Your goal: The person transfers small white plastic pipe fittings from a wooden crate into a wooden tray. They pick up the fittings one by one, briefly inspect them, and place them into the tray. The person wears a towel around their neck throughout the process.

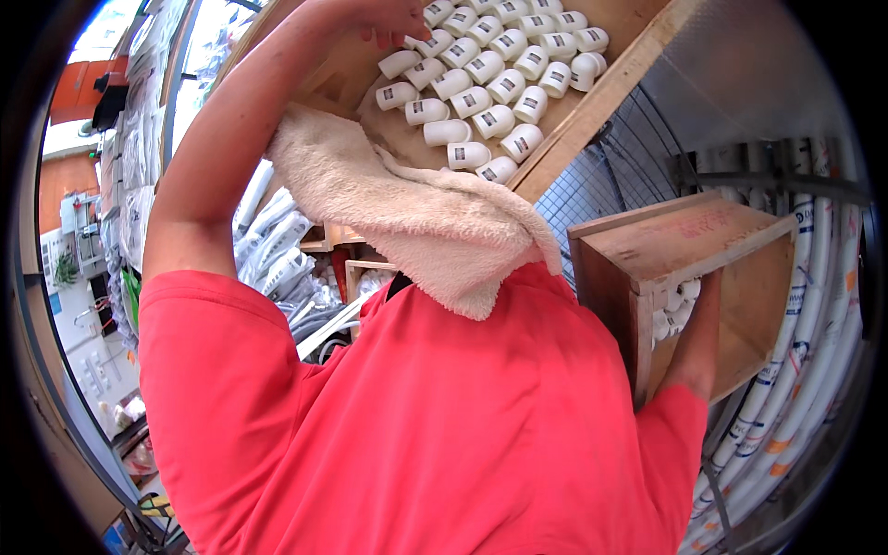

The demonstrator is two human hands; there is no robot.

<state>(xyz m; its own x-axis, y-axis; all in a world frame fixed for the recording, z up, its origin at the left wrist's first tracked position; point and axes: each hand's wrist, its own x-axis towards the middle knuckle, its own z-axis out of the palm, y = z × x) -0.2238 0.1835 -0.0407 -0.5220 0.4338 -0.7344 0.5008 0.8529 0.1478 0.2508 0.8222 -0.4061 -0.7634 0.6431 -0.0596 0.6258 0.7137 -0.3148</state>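
Note:
My left hand [393, 23] reaches over a wooden tray [592, 116] at the top, fingers loosely bent and apart above rows of white plastic elbow fittings [486, 69]. A beige towel [416, 217] drapes from the tray's near edge toward my red shirt. My right forearm [694, 342] goes into a smaller wooden box [680, 245] tilted on its side at the right, with several white fittings [675, 310] inside; the box's top panel hides my right hand.
Long white pipes [795, 351] stand at the right beside a wire grid [592, 176]. Behind my left arm lie bagged parts [277, 250] and wooden compartments [356, 277]. Shelving with hanging packages [129, 157] and white panels [83, 333] lines the left side.

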